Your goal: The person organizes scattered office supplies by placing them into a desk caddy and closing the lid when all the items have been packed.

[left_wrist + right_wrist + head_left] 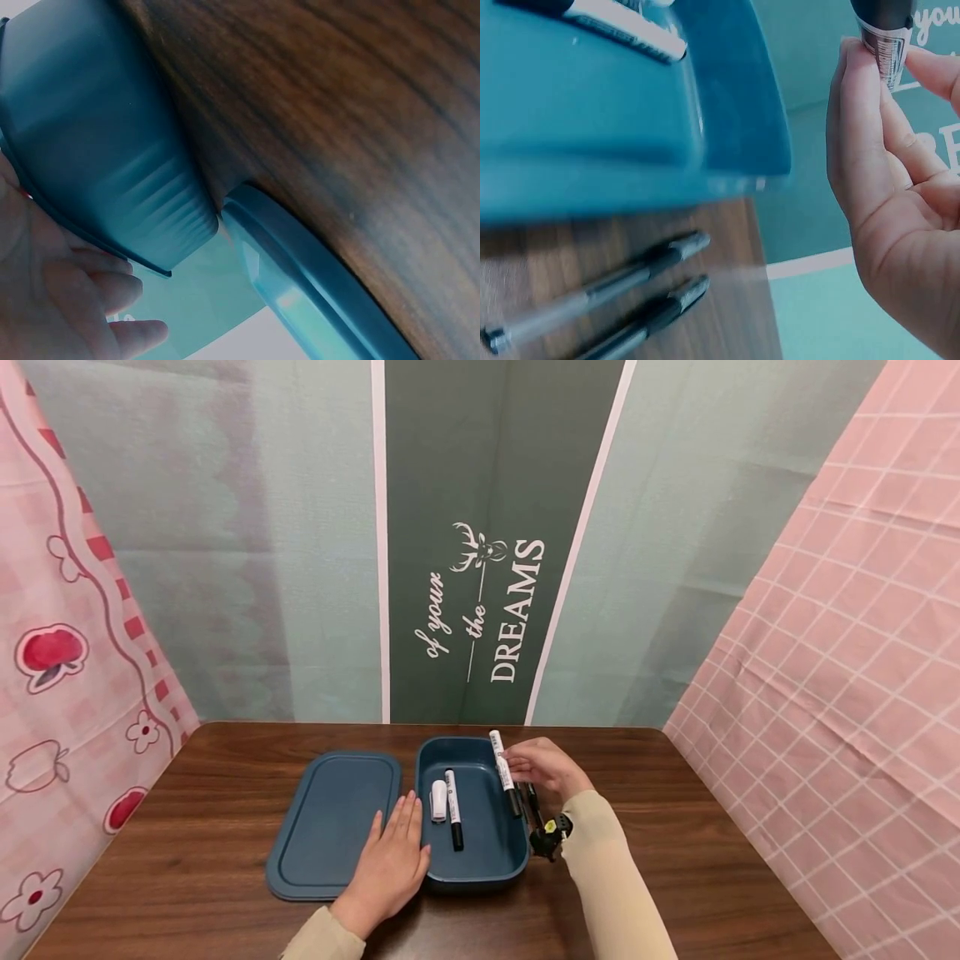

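Observation:
My right hand (547, 766) pinches a white marker (502, 768) with a black cap above the right side of a blue rectangular box (487, 858). In the right wrist view, thumb and fingertips meet on the barrel just beside the black cap (883, 13). My left hand (392, 860) rests on the box's left rim, its fingers extended. Inside the box lie a second white marker (452, 802) with a black cap and a short, thick white object (438, 802) with a clip along its side.
The flat blue lid (337, 818) lies left of the box on the wooden table (675, 860). Two pens, a clear-barrelled one (607, 289) and a darker one (649, 322), lie along the box's right side. A printed curtain (322, 568) hangs behind the table.

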### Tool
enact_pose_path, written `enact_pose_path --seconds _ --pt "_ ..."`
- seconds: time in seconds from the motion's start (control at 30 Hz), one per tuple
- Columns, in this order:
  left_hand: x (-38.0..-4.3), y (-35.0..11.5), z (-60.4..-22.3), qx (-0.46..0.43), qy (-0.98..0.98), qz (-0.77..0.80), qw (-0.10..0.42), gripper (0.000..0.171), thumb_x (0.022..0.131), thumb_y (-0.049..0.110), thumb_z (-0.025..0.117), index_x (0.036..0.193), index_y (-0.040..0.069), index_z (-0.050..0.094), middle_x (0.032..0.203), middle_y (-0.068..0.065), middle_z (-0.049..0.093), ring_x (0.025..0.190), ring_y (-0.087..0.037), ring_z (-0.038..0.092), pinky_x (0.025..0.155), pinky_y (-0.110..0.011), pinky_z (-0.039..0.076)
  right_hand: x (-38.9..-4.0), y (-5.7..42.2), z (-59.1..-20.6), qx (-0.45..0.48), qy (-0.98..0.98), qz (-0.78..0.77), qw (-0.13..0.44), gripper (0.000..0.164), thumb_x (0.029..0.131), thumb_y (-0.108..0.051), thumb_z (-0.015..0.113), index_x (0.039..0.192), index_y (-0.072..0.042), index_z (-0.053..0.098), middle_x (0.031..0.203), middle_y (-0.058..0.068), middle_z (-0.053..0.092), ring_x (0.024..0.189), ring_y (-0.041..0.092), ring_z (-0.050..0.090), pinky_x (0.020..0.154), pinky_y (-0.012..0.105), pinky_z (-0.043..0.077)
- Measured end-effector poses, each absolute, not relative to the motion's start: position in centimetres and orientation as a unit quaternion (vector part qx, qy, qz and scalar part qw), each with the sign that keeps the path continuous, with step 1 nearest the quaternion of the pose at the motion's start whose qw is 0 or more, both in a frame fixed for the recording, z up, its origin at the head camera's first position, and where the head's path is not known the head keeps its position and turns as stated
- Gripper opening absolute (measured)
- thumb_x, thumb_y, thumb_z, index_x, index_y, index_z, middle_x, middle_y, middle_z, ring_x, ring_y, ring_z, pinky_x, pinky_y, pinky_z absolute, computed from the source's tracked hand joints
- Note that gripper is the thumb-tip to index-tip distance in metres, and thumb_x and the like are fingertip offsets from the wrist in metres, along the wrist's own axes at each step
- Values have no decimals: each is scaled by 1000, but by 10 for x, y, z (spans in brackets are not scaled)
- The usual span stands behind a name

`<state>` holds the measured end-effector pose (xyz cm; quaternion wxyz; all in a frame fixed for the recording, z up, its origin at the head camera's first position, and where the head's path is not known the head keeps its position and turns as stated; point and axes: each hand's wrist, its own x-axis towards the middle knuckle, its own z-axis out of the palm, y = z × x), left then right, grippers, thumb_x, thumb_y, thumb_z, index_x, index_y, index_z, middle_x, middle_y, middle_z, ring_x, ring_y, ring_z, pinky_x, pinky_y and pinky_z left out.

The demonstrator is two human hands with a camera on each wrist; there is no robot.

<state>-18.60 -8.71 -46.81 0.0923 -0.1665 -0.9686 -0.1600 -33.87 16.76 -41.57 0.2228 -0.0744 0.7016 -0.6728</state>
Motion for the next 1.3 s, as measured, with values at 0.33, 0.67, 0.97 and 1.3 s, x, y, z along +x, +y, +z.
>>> enact_pose_path --seconds 0.33,0.67,0.97,1.3 --pt "-186 -87 -467 -166 -970 -156 86 57 96 25 50 139 -10 37 148 -23 30 136 -35 30 106 -56 24 -337 144 -405 -66 718 -654 228 25 91 -3 54 107 17 59 75 4 64 65 10 61 64 26 55" --pt "-188 -87 -467 -166 -970 -154 83 57 96 25 50 139 -9 37 148 -23 30 137 -34 29 106 -56 24 -334 125 -404 -64 741 -633 216 22 89 -6 62 99 12 66 76 7 65 65 13 63 67 30 56" --pt "-188 -87 -468 -162 -972 -152 80 58 96 26 50 140 -9 37 149 -22 30 137 -34 29 106 -56 23 -330 110 -405 -74 773 -595 210 26 87 -9 64 100 14 67 80 11 67 66 15 66 68 32 56" --pt "-189 -88 -468 -165 -972 -146 87 57 95 26 51 139 -9 38 148 -22 31 136 -34 30 106 -56 24 -328 95 -413 -38 826 -533 179 14 82 -3 67 76 9 69 63 8 61 53 12 61 57 29 55"
